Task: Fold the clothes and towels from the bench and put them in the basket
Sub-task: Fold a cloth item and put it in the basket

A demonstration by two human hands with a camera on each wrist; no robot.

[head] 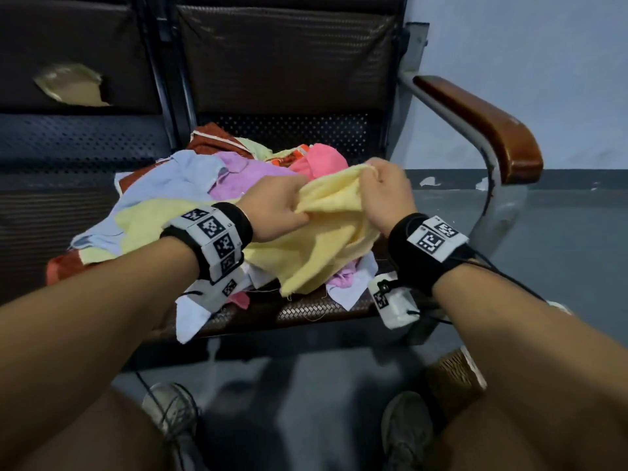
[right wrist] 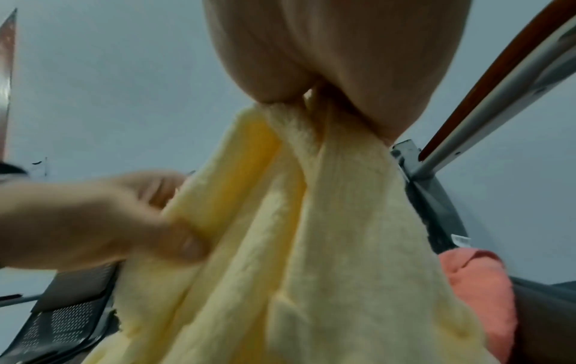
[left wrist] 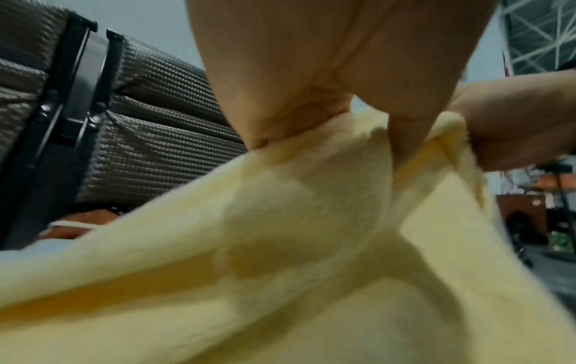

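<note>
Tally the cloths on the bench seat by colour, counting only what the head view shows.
Yellow: 2, the yellow towel held by both hands and a paler yellow cloth
Light blue: 1
Lilac: 1
Pink: 1
Rust red: 1
Pale green: 1
Total: at least 7; white scraps and buried pieces uncounted.

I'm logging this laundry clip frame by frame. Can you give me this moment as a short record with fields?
held item: yellow towel
left hand: grips the towel's bunched edge
right hand: grips the same towel, close beside the left
towel state: lifted, unfolded, lower part draped on the pile
pile: mixed cloths on the bench seat
basket: not clearly visible
</note>
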